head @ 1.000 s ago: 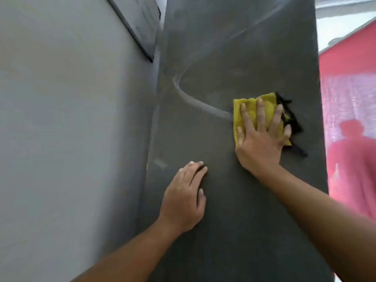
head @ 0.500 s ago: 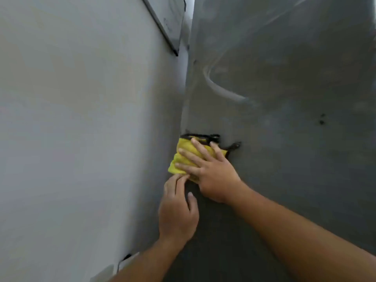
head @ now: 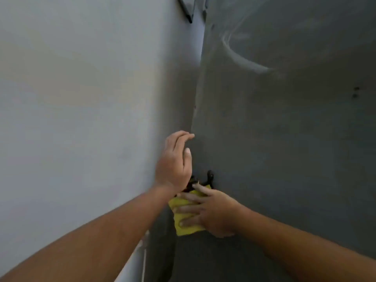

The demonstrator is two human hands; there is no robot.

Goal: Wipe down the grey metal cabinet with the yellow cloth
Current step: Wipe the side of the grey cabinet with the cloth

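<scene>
The grey metal cabinet (head: 284, 139) fills the right half of the view, its side panel facing me with a curved wipe streak high up. My right hand (head: 209, 212) presses the folded yellow cloth (head: 184, 218) flat against the panel near its left edge, fingers spread over it. A black trim of the cloth sticks out above the fingers. My left hand (head: 175, 161) is just above, at the cabinet's left edge, fingers together and slightly curled, holding nothing.
A pale grey wall (head: 85, 119) stands close on the left and meets the cabinet in a narrow gap. A dark-framed board (head: 188, 9) hangs on the wall at the top. A white strip shows low in the gap.
My right hand has carried the cloth from the panel's right side across to its left edge and then lower. My left hand has lifted off the panel and now sits above the cloth.
</scene>
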